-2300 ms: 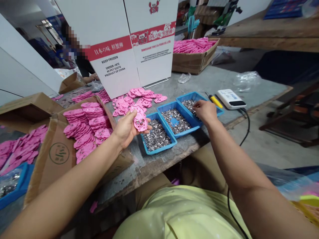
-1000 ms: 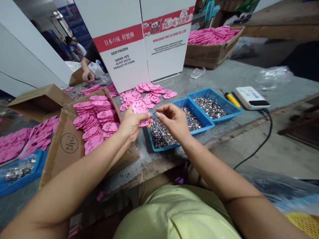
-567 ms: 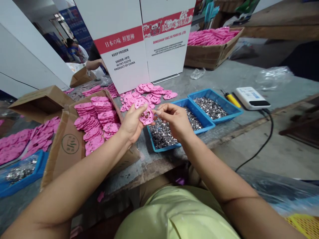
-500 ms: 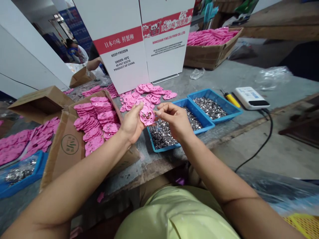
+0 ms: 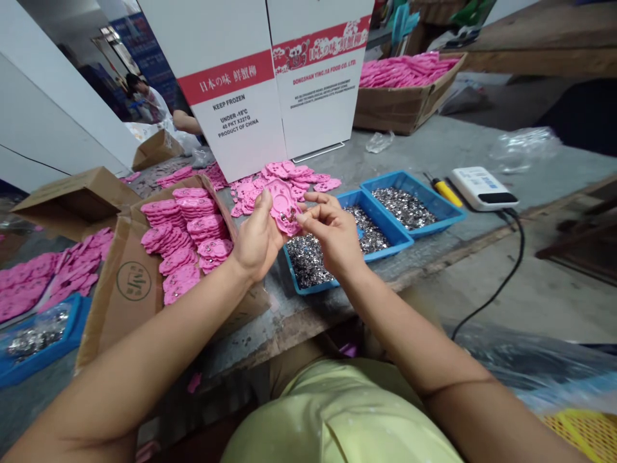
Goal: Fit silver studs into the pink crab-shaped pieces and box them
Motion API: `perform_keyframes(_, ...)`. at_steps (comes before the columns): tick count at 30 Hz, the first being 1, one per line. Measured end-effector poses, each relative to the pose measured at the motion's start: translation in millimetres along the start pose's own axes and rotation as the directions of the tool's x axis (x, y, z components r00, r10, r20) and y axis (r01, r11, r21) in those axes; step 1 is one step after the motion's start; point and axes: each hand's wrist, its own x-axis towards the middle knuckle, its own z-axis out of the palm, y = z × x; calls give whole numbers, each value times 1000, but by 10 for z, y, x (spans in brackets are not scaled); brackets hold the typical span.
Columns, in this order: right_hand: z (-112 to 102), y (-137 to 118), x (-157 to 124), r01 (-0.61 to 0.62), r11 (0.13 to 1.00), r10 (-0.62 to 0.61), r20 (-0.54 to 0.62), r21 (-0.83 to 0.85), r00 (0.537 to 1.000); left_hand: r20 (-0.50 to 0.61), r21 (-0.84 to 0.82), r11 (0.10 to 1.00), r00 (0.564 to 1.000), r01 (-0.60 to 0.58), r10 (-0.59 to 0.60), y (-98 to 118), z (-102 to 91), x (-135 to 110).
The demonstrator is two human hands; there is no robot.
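- Grey worktable point(image 5: 434, 145): bears an upright white carton point(image 5: 318, 119).
- Pink piece point(image 5: 282, 198): lies before the carton, clasped in the left hand point(image 5: 255, 241).
- Right hand point(image 5: 337, 235): fingertips meet the piece; any pinch cannot be told.
- Blue trays point(image 5: 391, 248): front-right of the carton.

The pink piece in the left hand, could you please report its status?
Left hand holding pink piece. Right hand at its edge, any pinched part hidden. Nearest blue tray partly hidden by right hand.
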Motion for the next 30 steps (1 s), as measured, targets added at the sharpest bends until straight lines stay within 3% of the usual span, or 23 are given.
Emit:
perform_keyframes(5, 100, 46, 5, 27, 1000, -27, -45, -4, 999, 75, 11, 998, 996, -59, 58, 8, 26, -36)
perform_keyframes(12, 161, 49, 21, 13, 998, -6, -113, 56, 994, 71, -13, 999, 997, -44, 44, -12, 6, -38)
perform_keyframes(18, 152, 52, 37, -5, 999, 10, -105, 49, 994, 24, -19, 1000, 1000, -15, 15, 3, 36, -48)
perform_keyframes(30, 214, 154, 4, -25, 1000, 25, -94, 7, 995, 85, -27, 999, 996, 19, -17, -8, -5, -20)
